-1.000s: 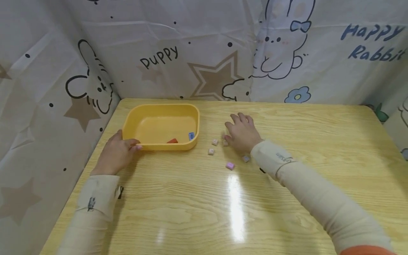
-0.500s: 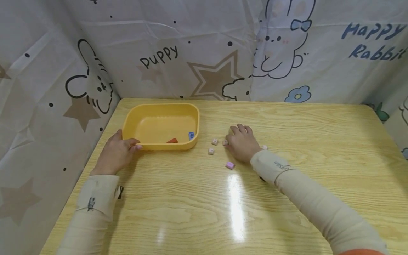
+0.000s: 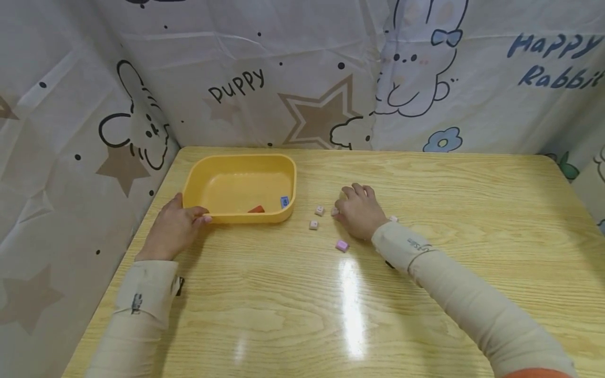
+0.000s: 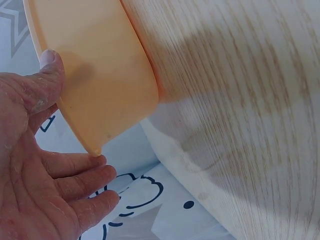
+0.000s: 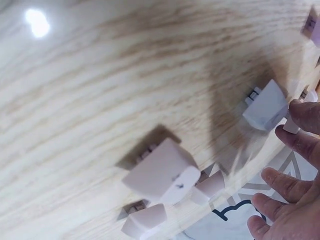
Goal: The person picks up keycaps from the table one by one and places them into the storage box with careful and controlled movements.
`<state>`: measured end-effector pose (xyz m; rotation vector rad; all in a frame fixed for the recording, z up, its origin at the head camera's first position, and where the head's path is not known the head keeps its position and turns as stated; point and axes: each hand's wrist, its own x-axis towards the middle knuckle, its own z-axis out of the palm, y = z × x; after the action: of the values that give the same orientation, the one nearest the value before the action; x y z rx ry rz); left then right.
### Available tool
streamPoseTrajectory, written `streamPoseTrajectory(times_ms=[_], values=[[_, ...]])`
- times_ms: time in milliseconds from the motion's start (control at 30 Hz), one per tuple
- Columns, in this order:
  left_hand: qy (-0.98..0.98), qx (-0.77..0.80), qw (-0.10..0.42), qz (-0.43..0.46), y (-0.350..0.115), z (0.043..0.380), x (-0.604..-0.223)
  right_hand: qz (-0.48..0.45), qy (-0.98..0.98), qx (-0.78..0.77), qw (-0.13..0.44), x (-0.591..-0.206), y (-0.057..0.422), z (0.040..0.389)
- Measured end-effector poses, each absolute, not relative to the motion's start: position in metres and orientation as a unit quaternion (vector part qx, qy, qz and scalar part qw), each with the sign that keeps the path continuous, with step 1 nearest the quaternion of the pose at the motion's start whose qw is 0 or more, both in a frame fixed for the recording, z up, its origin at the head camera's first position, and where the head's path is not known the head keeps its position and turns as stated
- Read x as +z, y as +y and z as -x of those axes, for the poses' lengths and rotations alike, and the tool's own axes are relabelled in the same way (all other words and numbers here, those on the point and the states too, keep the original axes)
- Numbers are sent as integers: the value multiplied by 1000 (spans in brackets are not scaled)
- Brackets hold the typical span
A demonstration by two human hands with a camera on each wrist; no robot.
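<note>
To the right of a yellow tray (image 3: 246, 217), a person's right hand (image 3: 361, 214) pinches a pale keycap (image 5: 290, 127) between thumb and forefinger, two loose keycaps (image 3: 320, 210) lying nearer the tray. The left hand (image 3: 171, 228) grips the tray's near left corner.

Cartoon-print backdrop (image 3: 302, 68); wood-grain table (image 3: 264, 294); glare streak (image 3: 352, 310).

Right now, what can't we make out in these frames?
Red piece: lower part hidden by tray wall, head view.
Print on blue piece: too small, head view.
Purple cap: cut off by right edge, right wrist view.
Pale cap held by right hand: partly covered by it, right wrist view.
</note>
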<state>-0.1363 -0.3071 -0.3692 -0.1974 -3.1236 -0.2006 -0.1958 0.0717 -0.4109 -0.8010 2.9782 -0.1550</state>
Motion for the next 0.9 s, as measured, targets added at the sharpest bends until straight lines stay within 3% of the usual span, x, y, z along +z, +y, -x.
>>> streamPoseTrajectory(times_ms=[900], values=[[-996,-69,-14,54,-306,137,-367,273,961,-49,-11,-371,52,211]])
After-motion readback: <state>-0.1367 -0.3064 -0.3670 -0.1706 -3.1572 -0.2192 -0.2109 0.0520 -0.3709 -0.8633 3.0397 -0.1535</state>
